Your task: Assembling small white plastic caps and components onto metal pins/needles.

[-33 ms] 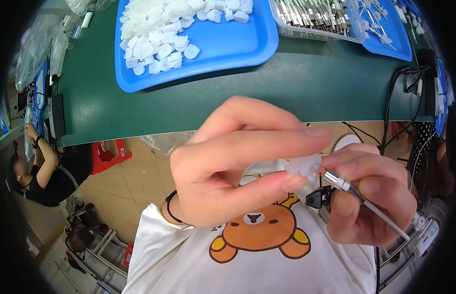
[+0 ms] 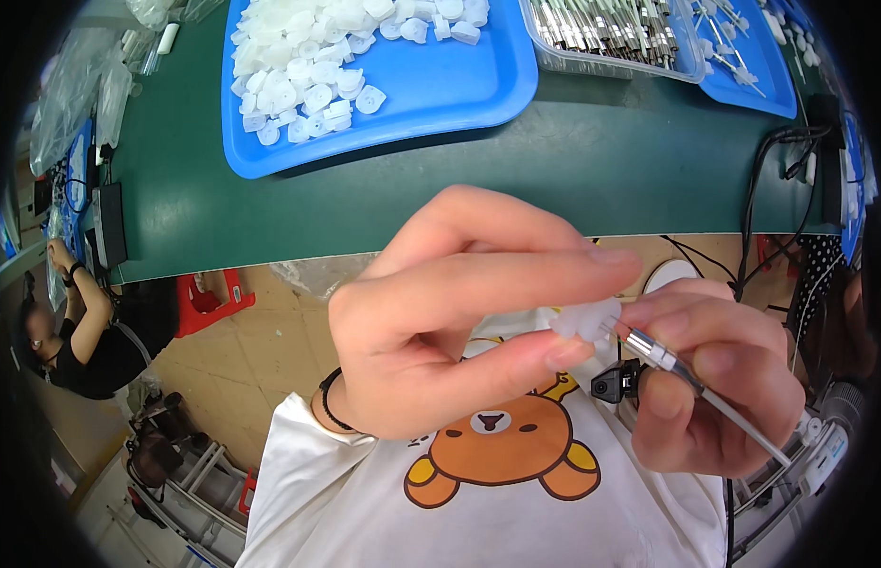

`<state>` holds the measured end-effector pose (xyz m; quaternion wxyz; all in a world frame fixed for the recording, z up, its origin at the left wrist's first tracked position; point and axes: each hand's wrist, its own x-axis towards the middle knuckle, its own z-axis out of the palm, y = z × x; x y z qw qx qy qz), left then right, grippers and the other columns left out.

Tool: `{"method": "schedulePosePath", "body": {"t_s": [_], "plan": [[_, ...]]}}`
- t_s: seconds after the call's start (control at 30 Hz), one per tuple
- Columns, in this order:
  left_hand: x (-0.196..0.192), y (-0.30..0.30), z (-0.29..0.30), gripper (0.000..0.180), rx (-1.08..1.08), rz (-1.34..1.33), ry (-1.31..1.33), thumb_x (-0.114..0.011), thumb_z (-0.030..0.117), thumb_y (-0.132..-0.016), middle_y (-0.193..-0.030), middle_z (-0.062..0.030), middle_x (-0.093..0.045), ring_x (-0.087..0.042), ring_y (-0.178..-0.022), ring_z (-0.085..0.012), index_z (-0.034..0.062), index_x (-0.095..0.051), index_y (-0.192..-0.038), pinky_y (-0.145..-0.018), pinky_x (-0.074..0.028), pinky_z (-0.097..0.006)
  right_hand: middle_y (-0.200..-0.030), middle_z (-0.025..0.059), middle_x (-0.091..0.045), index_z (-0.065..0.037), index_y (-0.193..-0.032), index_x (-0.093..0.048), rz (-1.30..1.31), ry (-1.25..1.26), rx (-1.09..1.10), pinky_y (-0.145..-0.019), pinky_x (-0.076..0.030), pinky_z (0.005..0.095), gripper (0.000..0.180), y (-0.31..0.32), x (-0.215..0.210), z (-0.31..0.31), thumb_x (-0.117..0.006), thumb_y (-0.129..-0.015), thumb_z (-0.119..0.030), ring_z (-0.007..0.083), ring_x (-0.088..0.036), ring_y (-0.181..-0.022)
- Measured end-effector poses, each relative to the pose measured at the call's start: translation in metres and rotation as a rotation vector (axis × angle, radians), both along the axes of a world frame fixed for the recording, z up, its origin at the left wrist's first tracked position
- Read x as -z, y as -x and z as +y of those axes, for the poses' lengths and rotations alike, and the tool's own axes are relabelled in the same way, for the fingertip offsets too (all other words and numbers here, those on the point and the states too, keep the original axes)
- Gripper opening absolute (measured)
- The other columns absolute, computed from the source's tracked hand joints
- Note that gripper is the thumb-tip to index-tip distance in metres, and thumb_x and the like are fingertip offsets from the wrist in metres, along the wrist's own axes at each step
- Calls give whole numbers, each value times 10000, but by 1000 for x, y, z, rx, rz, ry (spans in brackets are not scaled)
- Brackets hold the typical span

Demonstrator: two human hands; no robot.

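My left hand [image 2: 440, 322] pinches a small translucent white plastic cap [image 2: 586, 320] between thumb and fingers. Facing it, my right hand [image 2: 720, 379] grips a thin cable [image 2: 743, 423] with a shiny metal connector [image 2: 652, 348] at its end. Fine wires at the connector's tip reach to the cap's side; whether they enter it, I cannot tell. Both hands are in the air, in front of the table's near edge. Many similar white caps [image 2: 317, 97] are heaped in a blue tray [image 2: 431, 118] beyond my left hand.
A clear plastic box [image 2: 620, 68] of metal-ended cables stands right of the tray. Beside it, another blue tray [image 2: 776, 90] holds white-capped pieces. Black cables [image 2: 776, 142] hang over the table's right edge. At the left, a co-worker [image 2: 90, 327] sits near a red stool [image 2: 213, 301].
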<state>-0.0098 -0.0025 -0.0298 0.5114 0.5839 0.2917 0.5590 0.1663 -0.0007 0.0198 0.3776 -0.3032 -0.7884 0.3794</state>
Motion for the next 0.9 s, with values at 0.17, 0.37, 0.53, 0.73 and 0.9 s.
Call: {"method": "schedulePosePath", "body": {"t_s": [0.17,0.37,0.53,0.73,0.9], "plan": [[-3,-1,0,297,15,-17,48,-619,118,-684,-825,-148,-440,-546,-657,-236,-61,-515,-897,-566,-453,-293,-878,164,-436,-35,-1044,-320,-4,35,-57,-590,-459,349,363,-1,-3,4,-499,-733,19,273,-540,-714],[-6,1,1,302,30,9,114,-615,158,-690,-775,-140,-456,-538,-630,-211,-82,-536,-856,-549,-447,-269,-891,160,-425,-45,-1044,-321,-84,98,-167,-588,-463,357,374,-9,-8,11,-502,-725,27,284,-537,-720],[-6,0,1,296,23,-13,153,-616,171,-690,-769,-131,-455,-534,-612,-205,-85,-547,-821,-540,-442,-264,-890,159,-423,-49,-1028,-332,-85,127,-157,-586,-463,363,357,-8,-11,11,-499,-722,29,282,-539,-713],[-5,0,3,270,-17,60,-4,-648,174,-667,-766,-109,-442,-530,-593,-200,-47,-548,-786,-516,-442,-265,-885,142,-421,-55,-1002,-346,-97,59,-155,-586,-450,343,323,-7,-9,11,-517,-732,-8,263,-554,-680],[-8,-7,0,209,-84,32,-21,-667,102,-636,-780,-94,-426,-530,-590,-186,1,-523,-748,-501,-445,-255,-878,121,-417,-55,-968,-354,2,30,-110,-568,-436,332,285,-4,2,8,-533,-745,-61,247,-567,-667]]}}
